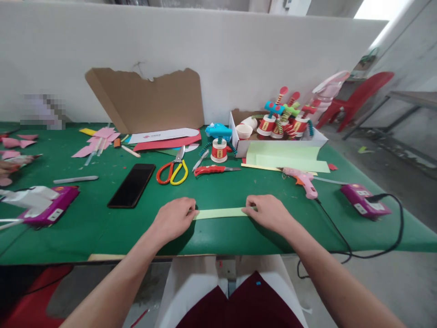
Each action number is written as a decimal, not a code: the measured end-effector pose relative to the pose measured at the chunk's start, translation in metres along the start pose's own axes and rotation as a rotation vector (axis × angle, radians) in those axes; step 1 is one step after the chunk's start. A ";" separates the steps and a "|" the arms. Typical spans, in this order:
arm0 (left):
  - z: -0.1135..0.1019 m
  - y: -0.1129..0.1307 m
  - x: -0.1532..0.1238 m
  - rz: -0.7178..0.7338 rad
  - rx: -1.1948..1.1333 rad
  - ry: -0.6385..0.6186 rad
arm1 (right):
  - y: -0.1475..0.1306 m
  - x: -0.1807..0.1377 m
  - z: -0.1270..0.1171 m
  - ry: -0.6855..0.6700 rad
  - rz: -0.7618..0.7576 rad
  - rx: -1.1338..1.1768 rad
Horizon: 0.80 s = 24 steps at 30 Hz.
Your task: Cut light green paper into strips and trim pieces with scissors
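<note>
A narrow pale green paper strip [220, 213] stretches level between my two hands, just above the front of the green table. The thumb and fingers of my left hand [176, 217] pinch its left end. At the other end, my right hand [268, 212] has it between thumb and curled fingers. Beyond the strip lie a red-handled knife [210, 170] and scissors [173, 168] with one red and one yellow handle. A paper-cup figure [219, 148] with a blue top and coiled paper arms stands behind the knife.
A phone [132, 186] lies left of my hands. On the right are a pink glue gun [302, 180], its cord, and a purple power strip [366, 200]. A white box [239, 146] holds several cup figures. Another purple strip [54, 207] and someone's hand [15, 166] are far left.
</note>
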State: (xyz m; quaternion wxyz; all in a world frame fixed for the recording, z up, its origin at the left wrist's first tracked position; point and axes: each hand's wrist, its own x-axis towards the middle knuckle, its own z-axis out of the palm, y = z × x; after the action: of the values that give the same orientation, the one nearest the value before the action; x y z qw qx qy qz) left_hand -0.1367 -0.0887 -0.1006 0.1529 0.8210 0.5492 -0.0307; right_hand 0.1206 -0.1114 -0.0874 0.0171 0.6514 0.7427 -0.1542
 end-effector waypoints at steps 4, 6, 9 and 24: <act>-0.001 0.000 0.000 -0.001 0.011 -0.004 | 0.000 0.001 0.001 0.001 0.001 -0.010; -0.001 0.002 -0.001 -0.002 0.023 -0.005 | -0.001 0.001 0.001 0.000 0.004 -0.022; -0.001 0.006 -0.004 0.004 0.064 0.000 | -0.002 0.000 0.000 -0.002 -0.002 -0.033; 0.017 0.008 -0.013 0.521 0.403 0.356 | 0.001 -0.001 0.001 -0.014 -0.062 0.000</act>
State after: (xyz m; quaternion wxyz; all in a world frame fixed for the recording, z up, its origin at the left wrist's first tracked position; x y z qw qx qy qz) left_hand -0.1322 -0.1082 -0.1125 -0.1071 0.9393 0.3227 0.0449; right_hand 0.1219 -0.1120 -0.0881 0.0176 0.6269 0.7625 -0.1592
